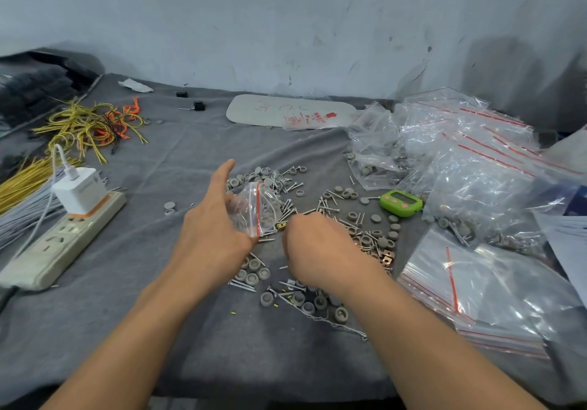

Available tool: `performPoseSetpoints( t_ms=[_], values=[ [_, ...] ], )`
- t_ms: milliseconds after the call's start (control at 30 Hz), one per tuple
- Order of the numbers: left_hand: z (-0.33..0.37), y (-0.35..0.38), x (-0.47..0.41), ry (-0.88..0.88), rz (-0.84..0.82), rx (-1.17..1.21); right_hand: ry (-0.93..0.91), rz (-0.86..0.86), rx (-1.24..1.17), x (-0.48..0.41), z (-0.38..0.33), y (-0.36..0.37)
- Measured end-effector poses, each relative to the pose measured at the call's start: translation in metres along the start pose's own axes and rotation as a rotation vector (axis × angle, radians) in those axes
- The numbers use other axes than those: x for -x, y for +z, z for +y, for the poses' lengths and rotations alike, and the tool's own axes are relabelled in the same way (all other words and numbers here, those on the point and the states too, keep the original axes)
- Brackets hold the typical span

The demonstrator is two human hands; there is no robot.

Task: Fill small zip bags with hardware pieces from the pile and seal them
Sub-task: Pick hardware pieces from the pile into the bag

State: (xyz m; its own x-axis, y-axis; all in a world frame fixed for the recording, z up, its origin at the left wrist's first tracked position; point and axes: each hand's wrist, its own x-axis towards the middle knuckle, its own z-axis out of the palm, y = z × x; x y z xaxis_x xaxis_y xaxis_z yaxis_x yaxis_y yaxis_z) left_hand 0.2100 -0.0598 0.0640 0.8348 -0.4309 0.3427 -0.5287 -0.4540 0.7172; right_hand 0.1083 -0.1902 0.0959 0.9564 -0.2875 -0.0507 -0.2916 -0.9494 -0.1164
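A small clear zip bag with a red seal strip hangs upright at the table's middle, with grey caps visible inside. My left hand pinches its near edge, index finger pointing up and away. My right hand sits just right of the bag, fingers curled down over the pile of grey round caps, screws and small brass pieces; its fingertips are hidden, and what they hold cannot be seen. Loose pieces spread from behind the bag to near my wrists on the grey cloth.
Filled bags heap up at the right, with a stack of flat zip bags in front. A green timer lies beside the pile. A power strip with charger and yellow and orange wires occupy the left.
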Motion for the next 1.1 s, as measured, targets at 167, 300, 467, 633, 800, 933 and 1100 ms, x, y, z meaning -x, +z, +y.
performPoseSetpoints(
  t_ms=[167,300,467,633,800,933,1100],
  values=[
    [0.0,0.0,-0.001,-0.009,-0.014,0.008,-0.107,0.003,0.09,0.004,-0.004,0.001],
    [0.0,-0.001,-0.001,-0.026,-0.034,-0.01,0.078,0.131,0.0,0.001,0.006,-0.007],
    [0.006,-0.001,0.002,-0.02,-0.084,-0.028,0.092,0.372,-0.443,-0.007,0.015,-0.021],
    [0.009,0.0,0.003,0.028,-0.12,-0.042,-0.059,0.31,-0.722,-0.013,-0.001,-0.018],
    [0.007,0.002,0.001,0.012,-0.155,-0.043,-0.098,0.256,-0.661,-0.023,-0.014,-0.014],
    [0.008,-0.003,0.001,-0.027,-0.102,0.019,-0.021,0.356,-0.704,-0.026,-0.014,-0.016],
    [0.009,-0.011,-0.001,-0.05,-0.041,0.074,0.242,0.459,-0.553,-0.03,0.013,-0.018]
  ],
)
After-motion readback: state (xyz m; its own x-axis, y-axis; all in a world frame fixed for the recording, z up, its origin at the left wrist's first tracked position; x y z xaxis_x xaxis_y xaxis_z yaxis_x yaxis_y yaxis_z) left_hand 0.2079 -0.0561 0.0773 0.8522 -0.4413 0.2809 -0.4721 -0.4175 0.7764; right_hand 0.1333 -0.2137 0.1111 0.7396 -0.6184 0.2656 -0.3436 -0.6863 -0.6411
